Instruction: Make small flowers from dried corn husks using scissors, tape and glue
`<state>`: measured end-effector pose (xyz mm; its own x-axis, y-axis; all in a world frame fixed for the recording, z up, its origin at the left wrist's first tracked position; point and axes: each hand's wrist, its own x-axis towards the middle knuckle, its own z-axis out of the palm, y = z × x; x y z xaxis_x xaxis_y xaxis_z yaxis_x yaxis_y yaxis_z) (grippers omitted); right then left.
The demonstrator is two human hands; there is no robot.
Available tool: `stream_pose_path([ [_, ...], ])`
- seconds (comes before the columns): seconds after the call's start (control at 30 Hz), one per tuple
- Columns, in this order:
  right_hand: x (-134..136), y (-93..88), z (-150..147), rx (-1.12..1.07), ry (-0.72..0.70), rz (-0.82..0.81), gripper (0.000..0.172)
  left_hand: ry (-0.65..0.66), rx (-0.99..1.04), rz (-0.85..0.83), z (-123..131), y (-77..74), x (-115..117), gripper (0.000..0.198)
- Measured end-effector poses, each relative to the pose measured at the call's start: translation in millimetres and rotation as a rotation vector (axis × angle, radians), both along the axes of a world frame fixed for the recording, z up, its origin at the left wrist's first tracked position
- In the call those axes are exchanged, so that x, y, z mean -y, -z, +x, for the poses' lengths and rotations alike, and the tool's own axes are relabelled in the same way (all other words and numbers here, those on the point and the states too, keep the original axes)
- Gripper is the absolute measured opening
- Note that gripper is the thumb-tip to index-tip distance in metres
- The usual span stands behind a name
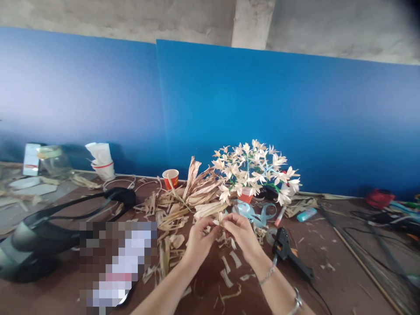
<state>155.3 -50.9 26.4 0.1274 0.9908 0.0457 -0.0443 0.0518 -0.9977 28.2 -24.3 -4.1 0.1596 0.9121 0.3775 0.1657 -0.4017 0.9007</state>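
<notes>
Close together over the brown table, my left hand [201, 236] and my right hand [241, 232] pinch a small pale husk flower [219, 220] between their fingertips. Part of it is hidden by the fingers. Just behind them lies a heap of dried corn husks [205, 188]. A bunch of cream husk flowers [252, 168] on green and blue stems stands in an orange-red cup [245, 195]. Below my fingers, cut husk strips [226, 271] are scattered. To the right of my right hand lies a black glue gun [290, 253].
A red paper cup [170, 178] stands at the back. On the left are a black-and-grey headset [33, 240], a blurred-out phone [123, 262], a glass jar [55, 161] and stacked white cups [103, 168]. Blue ribbon [249, 213], a turquoise packet [306, 214] and cables [370, 227] lie rightward.
</notes>
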Motion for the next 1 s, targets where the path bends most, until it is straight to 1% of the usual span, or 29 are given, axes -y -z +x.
stream_pose_path([
  [0.17, 0, -0.2, 1, -0.07, 0.027, -0.054, 0.01, 0.032, 0.033, -0.119, 2, 1.4, -1, 0.018],
  [0.27, -1, 1.5, 3, -0.146, 0.026, -0.088, 0.009, 0.015, 0.034, -0.11, 2, 3.7, -2, 0.019],
  [0.4, -2, 3.9, 6, -0.201, 0.008, -0.119, 0.01, 0.013, 0.005, -0.055, 1, 4.4, -3, 0.011],
  [0.53, -3, 5.8, 7, -0.204, 0.004, -0.126, 0.009, 0.039, 0.005, -0.03, 0, 3.3, -3, 0.011],
  [0.77, -3, 6.2, 7, -0.16, -0.009, -0.109, 0.009, 0.078, 0.065, -0.079, 1, 1.5, -3, 0.012],
  [0.87, -4, 1.9, 9, -0.06, 0.007, -0.089, 0.014, 0.092, 0.142, -0.164, 2, -0.3, -1, 0.014],
  [0.93, -3, -5.8, 15, 0.092, 0.046, -0.082, 0.021, 0.104, 0.212, -0.3, 3, -0.9, -1, 0.021],
  [1.0, 2, -17.6, 29, 0.292, 0.06, -0.092, 0.025, 0.119, 0.275, -0.431, 3, -0.7, -1, 0.029],
])
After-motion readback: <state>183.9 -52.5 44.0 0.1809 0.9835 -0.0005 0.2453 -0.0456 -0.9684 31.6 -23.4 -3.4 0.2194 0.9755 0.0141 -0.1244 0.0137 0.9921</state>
